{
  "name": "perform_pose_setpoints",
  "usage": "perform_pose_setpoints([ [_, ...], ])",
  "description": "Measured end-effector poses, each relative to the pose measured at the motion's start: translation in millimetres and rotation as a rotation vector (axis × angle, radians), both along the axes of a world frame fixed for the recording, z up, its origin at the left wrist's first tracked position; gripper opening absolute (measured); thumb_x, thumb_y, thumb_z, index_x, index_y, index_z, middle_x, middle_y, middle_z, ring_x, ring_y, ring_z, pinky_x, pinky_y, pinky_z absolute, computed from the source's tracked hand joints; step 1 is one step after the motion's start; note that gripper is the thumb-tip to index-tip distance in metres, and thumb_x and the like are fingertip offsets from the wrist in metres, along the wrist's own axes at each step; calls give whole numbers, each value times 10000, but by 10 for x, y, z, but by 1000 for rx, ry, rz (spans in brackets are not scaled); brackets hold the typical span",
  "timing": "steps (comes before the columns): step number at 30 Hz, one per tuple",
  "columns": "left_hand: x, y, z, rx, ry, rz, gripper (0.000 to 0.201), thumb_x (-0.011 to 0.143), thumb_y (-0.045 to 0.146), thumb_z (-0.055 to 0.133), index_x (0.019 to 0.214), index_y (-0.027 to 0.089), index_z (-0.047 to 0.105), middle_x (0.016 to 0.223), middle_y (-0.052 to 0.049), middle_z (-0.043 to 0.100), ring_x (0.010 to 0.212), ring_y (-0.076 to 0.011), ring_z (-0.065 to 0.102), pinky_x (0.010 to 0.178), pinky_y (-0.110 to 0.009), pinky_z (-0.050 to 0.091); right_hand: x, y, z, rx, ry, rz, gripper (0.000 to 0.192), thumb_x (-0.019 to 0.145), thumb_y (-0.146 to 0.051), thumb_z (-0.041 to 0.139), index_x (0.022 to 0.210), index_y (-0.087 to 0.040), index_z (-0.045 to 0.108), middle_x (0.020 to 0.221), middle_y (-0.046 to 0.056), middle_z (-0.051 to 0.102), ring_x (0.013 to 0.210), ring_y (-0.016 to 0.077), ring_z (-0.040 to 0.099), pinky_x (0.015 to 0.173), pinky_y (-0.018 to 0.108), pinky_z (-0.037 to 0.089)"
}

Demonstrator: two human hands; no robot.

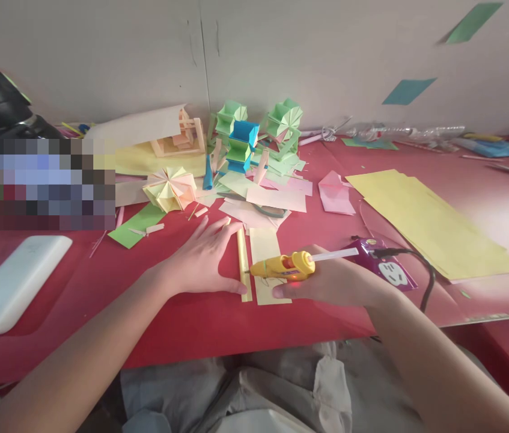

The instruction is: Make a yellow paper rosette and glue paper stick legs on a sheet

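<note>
My right hand (321, 279) is closed round a yellow hot glue gun (283, 266), with a clear glue stick jutting from its back and a red glow on its side. The nozzle points left and is at a narrow rolled or folded yellow paper strip (244, 258) on the table. My left hand (204, 258) lies beside that strip with fingers spread, the thumb at its near end and the index finger by its far end. A flat pale yellow paper strip (265, 240) lies just right of it, partly under the glue gun.
Green folded-paper wheels (285, 119), a pale yellow paper rosette (170, 189) and loose paper pieces (276, 198) cover the back middle. Yellow sheets (434, 222) and a purple power socket (392, 270) with a black cord are right; a white power bank (17, 282) is left.
</note>
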State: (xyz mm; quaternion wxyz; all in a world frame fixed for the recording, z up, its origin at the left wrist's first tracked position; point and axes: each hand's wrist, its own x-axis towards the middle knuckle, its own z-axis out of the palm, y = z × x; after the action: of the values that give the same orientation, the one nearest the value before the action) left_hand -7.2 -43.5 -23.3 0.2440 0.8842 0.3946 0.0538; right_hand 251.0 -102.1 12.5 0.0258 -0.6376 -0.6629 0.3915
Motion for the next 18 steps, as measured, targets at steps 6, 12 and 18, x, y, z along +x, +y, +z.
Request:
perform_pose_setpoints([
  [6,-11,-4,-10,12,-21,-5,1147,635,823,675,1541,258,256,1599,-152,353,1518,-402,207,1235,-607,134,12,-71,52,4,-19,-4,393,661,-628,777,859,-288,766,915,48,672,684,214,647,569,329,501],
  [12,-5,-6,-1,-1,-20,-7,1151,635,824,677,1542,253,258,1610,-153,332,1522,-403,189,1235,-611,138,-41,-127,179,-67,-6,-8,433,618,-620,798,913,-304,773,961,25,684,728,202,657,586,302,494],
  [18,-7,-10,6,4,0,-11,1172,634,847,651,1547,234,246,1610,-161,328,1530,-386,174,1249,-588,108,113,-108,182,-91,19,78,382,583,-610,828,834,-324,793,930,19,691,745,204,667,612,293,522],
])
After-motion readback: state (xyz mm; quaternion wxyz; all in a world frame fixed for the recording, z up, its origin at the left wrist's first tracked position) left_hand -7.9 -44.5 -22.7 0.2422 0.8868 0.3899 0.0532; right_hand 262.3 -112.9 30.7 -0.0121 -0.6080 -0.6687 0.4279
